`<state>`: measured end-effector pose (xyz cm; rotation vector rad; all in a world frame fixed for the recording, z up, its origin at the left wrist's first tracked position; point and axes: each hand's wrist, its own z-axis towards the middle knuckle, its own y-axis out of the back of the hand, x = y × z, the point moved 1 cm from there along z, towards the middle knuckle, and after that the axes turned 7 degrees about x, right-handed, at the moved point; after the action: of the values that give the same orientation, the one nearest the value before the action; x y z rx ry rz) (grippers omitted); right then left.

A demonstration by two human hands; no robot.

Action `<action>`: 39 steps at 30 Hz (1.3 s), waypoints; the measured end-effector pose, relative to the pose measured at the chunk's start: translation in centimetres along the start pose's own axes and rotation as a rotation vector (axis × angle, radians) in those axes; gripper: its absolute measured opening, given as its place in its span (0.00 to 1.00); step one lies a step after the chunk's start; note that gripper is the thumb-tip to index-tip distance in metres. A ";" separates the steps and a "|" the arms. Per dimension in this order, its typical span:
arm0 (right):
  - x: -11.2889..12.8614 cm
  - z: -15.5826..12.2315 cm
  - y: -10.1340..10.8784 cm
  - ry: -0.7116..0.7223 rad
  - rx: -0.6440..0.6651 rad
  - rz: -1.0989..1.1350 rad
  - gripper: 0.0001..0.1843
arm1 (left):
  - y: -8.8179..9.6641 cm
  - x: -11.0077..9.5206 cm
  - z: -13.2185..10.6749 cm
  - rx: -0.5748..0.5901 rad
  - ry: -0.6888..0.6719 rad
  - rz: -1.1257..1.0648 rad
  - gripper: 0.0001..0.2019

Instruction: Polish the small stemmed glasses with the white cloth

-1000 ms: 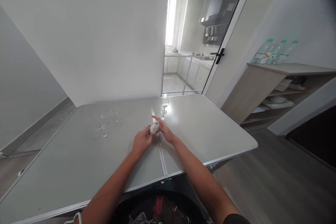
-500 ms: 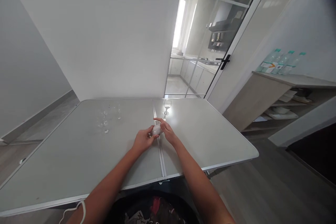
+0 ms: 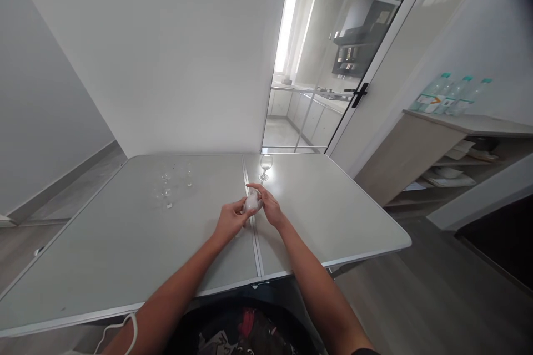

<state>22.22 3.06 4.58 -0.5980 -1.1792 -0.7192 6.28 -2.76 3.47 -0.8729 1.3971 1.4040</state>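
My left hand [image 3: 229,219] and my right hand [image 3: 269,206] meet over the middle seam of a grey folding table [image 3: 125,244]. Between them they hold a small clear wine glass [image 3: 251,203] with something white inside it, perhaps a cloth. Left fingers pinch the glass from the near side. My right hand curls round its far side, index finger stretched over the top. One more wine glass [image 3: 265,166] stands upright just beyond the hands. Several clear glasses [image 3: 166,191] stand in a group to the far left.
A white wall rises behind the table. A glass sliding door [image 3: 333,55] opens on a kitchen at the back. To the right stands a wooden shelf unit [image 3: 437,150] with water bottles [image 3: 452,94] on top. The table's right edge ends over a wood floor.
The hands have kept the glass between them and shifted slightly up and right in view. The camera tilted a little. Nothing else on the table moved.
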 end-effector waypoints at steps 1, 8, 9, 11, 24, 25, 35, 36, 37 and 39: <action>0.1 -0.1 0.1 0.006 0.015 0.016 0.36 | 0.2 0.0 0.2 0.081 0.048 -0.171 0.27; 0.1 -0.2 -0.1 -0.025 0.041 0.083 0.40 | 2.2 0.5 0.8 0.540 0.461 -0.811 0.24; 0.0 -0.1 -0.2 -0.028 0.033 0.089 0.39 | 2.2 0.6 0.8 0.511 0.424 -0.770 0.25; 0.0 0.1 -0.2 -0.034 0.005 0.080 0.38 | 1.9 0.7 0.8 0.373 0.273 -0.563 0.26; -2.0 0.7 0.2 -0.122 -0.128 0.101 0.37 | -0.2 0.6 0.3 0.020 0.062 0.095 0.23; -1.7 0.6 0.1 -0.109 -0.106 0.113 0.36 | 0.1 0.6 0.5 0.097 0.131 -0.096 0.25; -0.7 0.6 0.0 -0.018 -0.143 0.291 0.35 | 1.1 0.4 1.4 0.314 0.252 -0.475 0.27; -0.8 0.8 0.1 -0.036 -0.174 0.286 0.35 | 0.8 0.3 1.3 0.225 0.165 -0.286 0.26; -1.0 0.9 0.1 -0.054 -0.204 0.276 0.35 | 0.5 0.3 1.2 0.135 0.090 -0.089 0.25; -1.4 1.1 0.1 -0.089 -0.256 0.241 0.36 | -0.1 0.3 0.9 -0.004 0.014 0.273 0.25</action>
<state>21.34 4.24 3.54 -0.9780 -1.0809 -0.6457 6.37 -1.81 3.22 -0.7145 1.5699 1.6065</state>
